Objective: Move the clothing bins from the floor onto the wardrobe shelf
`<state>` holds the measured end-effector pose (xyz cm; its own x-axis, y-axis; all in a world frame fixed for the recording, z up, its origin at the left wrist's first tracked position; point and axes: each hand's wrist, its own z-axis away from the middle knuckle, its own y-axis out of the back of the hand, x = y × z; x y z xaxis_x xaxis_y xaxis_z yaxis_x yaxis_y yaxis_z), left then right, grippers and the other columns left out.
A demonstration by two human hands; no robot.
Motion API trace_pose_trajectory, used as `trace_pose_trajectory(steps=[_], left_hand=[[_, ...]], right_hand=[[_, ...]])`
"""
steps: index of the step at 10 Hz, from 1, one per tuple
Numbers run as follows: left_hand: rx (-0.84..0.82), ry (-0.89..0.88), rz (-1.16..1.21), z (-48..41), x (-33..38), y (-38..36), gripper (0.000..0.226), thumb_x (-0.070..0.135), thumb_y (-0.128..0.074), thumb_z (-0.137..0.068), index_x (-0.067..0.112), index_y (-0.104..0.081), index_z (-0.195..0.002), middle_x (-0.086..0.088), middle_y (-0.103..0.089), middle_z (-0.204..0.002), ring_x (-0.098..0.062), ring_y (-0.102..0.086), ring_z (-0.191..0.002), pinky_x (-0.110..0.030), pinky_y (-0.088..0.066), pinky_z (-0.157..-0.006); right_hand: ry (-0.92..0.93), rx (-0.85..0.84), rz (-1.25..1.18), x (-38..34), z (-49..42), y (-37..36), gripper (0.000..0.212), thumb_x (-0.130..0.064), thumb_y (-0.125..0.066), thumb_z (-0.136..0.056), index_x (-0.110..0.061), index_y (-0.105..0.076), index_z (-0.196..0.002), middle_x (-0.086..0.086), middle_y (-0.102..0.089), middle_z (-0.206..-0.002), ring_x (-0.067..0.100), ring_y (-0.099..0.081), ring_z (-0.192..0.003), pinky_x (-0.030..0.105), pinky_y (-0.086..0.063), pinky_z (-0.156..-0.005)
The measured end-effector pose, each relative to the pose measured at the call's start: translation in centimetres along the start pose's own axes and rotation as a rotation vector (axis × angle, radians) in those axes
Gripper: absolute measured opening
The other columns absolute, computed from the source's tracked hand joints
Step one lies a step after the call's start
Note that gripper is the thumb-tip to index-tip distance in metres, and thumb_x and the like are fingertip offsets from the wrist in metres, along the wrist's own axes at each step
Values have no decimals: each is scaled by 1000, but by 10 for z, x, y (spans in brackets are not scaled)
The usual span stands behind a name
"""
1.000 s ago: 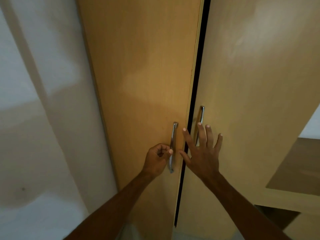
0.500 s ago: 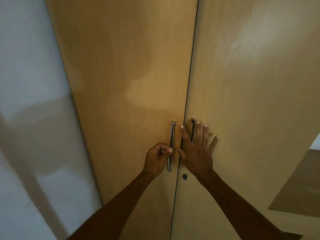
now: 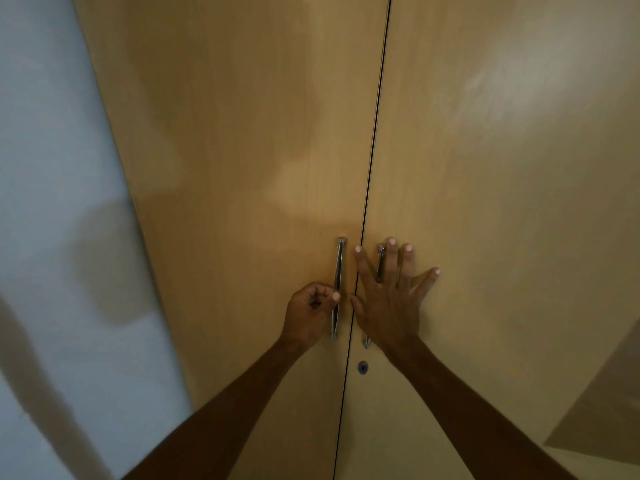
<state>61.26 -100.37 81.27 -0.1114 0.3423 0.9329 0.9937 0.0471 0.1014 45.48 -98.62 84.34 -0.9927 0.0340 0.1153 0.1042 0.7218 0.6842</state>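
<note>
Two tall light-wood wardrobe doors fill the view, the left door (image 3: 249,168) and the right door (image 3: 502,202), meeting at a thin dark seam. Each has a vertical metal handle. My left hand (image 3: 308,317) is curled around the lower part of the left handle (image 3: 338,271). My right hand (image 3: 388,299) lies flat with fingers spread on the right door, over the right handle (image 3: 381,261). No clothing bins or shelf are visible.
A small round keyhole (image 3: 362,367) sits on the right door below my hands. A pale wall (image 3: 52,202) runs along the left of the wardrobe. A brown flat surface (image 3: 602,410) shows at the lower right edge.
The dark gap between the two doors has narrowed to a thin seam. My right hand has pressed flat onto the right door while my left hand stayed on the left handle.
</note>
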Motion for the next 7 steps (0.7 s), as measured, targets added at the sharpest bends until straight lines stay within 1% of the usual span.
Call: trace_pose_trajectory(steps=[1,2,3,4,5,6,7], left_hand=[[2,-11,-20,0,-2,-1,3,15,-67,-88,18,-68,-87,-4,-72,-88,-18,-67,-86,-27,-55,-80],[17,-22,-32,2,-1,-2,5,15,-67,-88,19,-68,-86,-2,-72,-87,-17,-68,-85,-27,-56,-80],[31,-41,-99,7,3,-2,11,12,-65,-89,22,-66,-85,4,-71,-86,-6,-66,-82,-17,-52,-75],[32,-59,-219,17,2,6,13,12,-62,-91,24,-67,-91,9,-69,-91,1,-63,-83,-7,-46,-72],[66,-72,-328,33,1,22,14,15,-63,-90,29,-66,-90,14,-68,-90,-1,-63,-85,-10,-45,-71],[104,-43,-392,61,1,43,14,15,-63,-89,28,-65,-92,14,-68,-92,-3,-64,-87,-20,-48,-73],[172,-28,-450,89,5,60,15,24,-62,-88,30,-65,-102,16,-68,-97,-2,-63,-91,-28,-52,-77]], right_hand=[[1,16,12,1,0,-1,90,-66,-50,-82,-33,-4,-153,19,1,-159,44,1,-146,80,-17,-98],[12,4,33,2,2,0,90,-66,-50,-83,-34,-4,-153,19,-1,-159,44,-1,-146,79,-18,-99],[39,-15,11,5,5,4,91,-64,-53,-82,-34,-4,-153,19,1,-161,44,0,-147,79,-16,-100],[56,-46,-19,9,8,10,89,-60,-57,-81,-34,-11,-153,19,-2,-162,43,-1,-148,79,-14,-101],[71,-98,-94,11,14,16,82,-57,-58,-80,-31,-25,-150,20,-9,-161,43,-5,-147,78,-15,-103],[50,-135,-241,8,33,26,73,-53,-57,-80,-30,-33,-146,21,-11,-160,42,-8,-146,73,-21,-106],[5,-122,-357,-1,54,32,68,-49,-55,-80,-29,-38,-143,20,-12,-159,42,-9,-146,69,-25,-106]])
